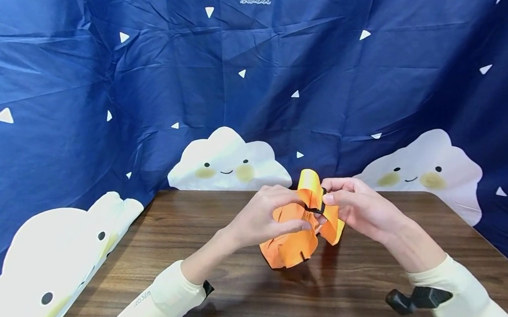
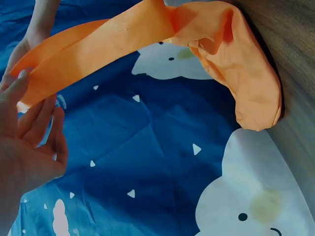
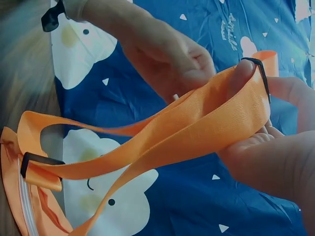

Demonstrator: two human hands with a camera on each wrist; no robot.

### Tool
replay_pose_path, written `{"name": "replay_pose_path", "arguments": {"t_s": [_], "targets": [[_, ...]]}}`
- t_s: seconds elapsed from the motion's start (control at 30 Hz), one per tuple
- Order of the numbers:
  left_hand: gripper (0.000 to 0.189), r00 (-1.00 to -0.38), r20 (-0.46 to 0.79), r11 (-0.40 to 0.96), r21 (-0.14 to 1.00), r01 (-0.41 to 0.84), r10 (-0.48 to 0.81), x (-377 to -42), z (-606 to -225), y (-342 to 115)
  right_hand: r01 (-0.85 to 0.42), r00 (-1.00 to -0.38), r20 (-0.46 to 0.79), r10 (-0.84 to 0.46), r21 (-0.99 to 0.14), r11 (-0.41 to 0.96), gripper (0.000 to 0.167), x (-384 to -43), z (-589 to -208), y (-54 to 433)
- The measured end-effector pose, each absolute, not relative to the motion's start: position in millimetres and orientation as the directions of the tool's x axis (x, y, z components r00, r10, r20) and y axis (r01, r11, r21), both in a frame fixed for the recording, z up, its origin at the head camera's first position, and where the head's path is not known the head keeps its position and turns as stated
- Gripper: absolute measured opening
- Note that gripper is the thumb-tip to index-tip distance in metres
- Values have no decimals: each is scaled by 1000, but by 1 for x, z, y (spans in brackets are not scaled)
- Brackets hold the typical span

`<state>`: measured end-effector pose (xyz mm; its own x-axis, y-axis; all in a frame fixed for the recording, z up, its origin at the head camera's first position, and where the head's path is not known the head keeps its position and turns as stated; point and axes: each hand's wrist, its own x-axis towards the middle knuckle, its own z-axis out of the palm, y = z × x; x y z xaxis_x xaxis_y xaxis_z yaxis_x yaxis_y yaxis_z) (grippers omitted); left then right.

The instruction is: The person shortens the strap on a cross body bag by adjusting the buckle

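Observation:
An orange fabric bag point(image 1: 285, 245) with a white zipper point(image 3: 25, 196) rests on the table. Its flat webbing strap point(image 2: 98, 54) rises from it in loops. My right hand point(image 1: 365, 207) grips the strap at a black slider buckle point(image 3: 261, 73), with the thumb inside the loop. On the other side, my left hand point(image 1: 263, 215) has curled fingers and thumb at the strap's edge. In the right wrist view the left hand point(image 3: 170, 61) meets the strap's upper edge, its fingertips partly hidden behind it. A second black buckle point(image 3: 42, 164) sits near the bag.
The brown wooden table point(image 1: 229, 300) runs under both forearms. Behind it hangs a blue cloth point(image 1: 274, 77) with white triangles and smiling clouds. A white cloud shape point(image 1: 52, 264) borders the table's left side. Black wrist devices point(image 1: 419, 298) are strapped over the pale sleeves.

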<state>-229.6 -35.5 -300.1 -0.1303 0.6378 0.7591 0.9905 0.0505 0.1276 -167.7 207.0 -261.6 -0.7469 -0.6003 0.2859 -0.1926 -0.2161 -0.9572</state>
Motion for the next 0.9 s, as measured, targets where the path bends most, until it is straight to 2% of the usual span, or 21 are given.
{"name": "replay_pose_path", "arguments": {"t_s": [0.27,0.63,0.8,0.9], "targets": [[46,-207,690,232,59,971,693,-229,-305,-36,-209,-707,359,-610,-929,-304,31,-165,-255,214],[40,-300,534,367,-19,930,790,-233,-309,-38,-230,-680,464,-568,-870,-436,37,-170,-247,226],[46,-358,517,422,-6,907,778,-237,-306,-42,-296,-734,460,-500,-879,-374,34,-174,-249,229],[57,-359,535,408,28,912,765,-238,-304,-43,-353,-777,441,-449,-896,-269,27,-177,-253,230]]}}
